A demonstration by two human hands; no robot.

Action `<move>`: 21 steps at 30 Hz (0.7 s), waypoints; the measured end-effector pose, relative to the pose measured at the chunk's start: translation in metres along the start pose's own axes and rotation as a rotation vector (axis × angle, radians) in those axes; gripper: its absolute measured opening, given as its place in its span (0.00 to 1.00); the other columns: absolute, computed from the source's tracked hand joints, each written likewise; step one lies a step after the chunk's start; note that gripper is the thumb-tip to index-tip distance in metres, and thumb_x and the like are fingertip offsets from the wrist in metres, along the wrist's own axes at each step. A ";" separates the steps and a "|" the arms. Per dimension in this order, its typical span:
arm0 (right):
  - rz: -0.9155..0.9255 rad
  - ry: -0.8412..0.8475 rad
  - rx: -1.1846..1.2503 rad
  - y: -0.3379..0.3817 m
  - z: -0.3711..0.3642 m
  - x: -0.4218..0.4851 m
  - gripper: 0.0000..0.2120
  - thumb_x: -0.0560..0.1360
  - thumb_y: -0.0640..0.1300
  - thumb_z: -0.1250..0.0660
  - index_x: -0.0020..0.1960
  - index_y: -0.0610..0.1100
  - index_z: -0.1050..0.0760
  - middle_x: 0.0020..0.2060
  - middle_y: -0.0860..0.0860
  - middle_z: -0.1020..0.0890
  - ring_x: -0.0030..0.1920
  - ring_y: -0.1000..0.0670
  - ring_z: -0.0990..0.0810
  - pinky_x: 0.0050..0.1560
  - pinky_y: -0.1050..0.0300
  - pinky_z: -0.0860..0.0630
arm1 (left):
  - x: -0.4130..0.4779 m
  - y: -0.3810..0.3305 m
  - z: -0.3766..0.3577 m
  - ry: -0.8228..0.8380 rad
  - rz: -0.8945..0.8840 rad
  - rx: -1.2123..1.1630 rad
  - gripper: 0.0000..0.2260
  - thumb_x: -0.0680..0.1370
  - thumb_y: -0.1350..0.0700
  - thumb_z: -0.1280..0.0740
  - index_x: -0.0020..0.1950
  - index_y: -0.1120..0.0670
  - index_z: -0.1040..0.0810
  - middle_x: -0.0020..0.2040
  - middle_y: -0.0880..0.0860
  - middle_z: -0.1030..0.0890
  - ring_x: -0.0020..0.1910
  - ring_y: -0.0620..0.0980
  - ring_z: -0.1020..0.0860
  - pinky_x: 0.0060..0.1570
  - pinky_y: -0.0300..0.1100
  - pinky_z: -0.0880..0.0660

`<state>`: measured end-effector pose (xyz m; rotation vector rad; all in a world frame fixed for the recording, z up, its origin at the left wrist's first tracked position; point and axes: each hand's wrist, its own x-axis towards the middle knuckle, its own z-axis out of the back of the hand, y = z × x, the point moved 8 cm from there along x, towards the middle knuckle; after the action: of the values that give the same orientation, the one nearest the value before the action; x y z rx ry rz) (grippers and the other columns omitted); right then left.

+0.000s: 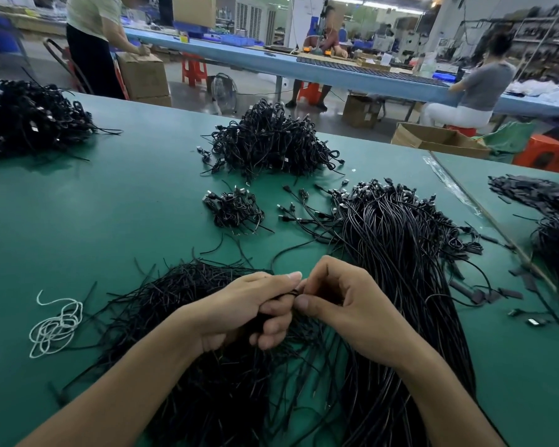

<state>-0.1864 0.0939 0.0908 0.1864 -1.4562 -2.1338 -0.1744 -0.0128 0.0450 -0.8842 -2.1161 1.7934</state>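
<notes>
One black cable [291, 293] is being gripped by left hand [246, 309], pinched by right hand [349, 306], just left of cable bundle [397, 253]; coiling judged underway, tie-off being called for next.

**One head-worn view, looking forward and down**

A single wide-angle camera sat on the person's head. It looked closely down on the left hand [239, 311] and right hand [346, 304] low in the frame. It also took in the green counter [94, 221] ahead and the long blue workbench [239, 61] far behind.

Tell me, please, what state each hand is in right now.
Left hand: closed around a black cable bundle.
Right hand: fingers pinch that same bundle.
</notes>
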 end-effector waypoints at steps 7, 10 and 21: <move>0.029 -0.047 0.014 0.005 0.002 0.005 0.09 0.69 0.53 0.26 0.41 0.51 0.24 0.37 0.45 0.18 0.37 0.42 0.22 0.39 0.43 0.24 | 0.003 -0.008 0.013 -0.133 -0.020 0.062 0.27 0.82 0.43 0.39 0.24 0.51 0.32 0.25 0.54 0.25 0.23 0.48 0.24 0.22 0.34 0.30; 0.024 -0.078 -0.080 0.004 0.004 0.006 0.08 0.72 0.48 0.25 0.42 0.52 0.24 0.33 0.53 0.19 0.32 0.54 0.25 0.34 0.56 0.26 | 0.005 -0.011 0.023 -0.308 -0.061 0.081 0.26 0.79 0.45 0.36 0.22 0.51 0.32 0.25 0.52 0.25 0.24 0.47 0.26 0.26 0.35 0.29; 0.042 -0.158 -0.248 0.002 0.004 0.014 0.09 0.75 0.45 0.28 0.41 0.53 0.27 0.33 0.54 0.18 0.32 0.53 0.20 0.33 0.59 0.24 | 0.012 0.015 0.006 -0.170 0.081 -0.265 0.28 0.79 0.32 0.44 0.43 0.52 0.14 0.39 0.58 0.17 0.33 0.51 0.18 0.25 0.40 0.24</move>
<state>-0.1993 0.0892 0.0970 -0.1061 -1.2508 -2.3139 -0.1823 -0.0100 0.0271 -0.9197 -2.5034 1.7062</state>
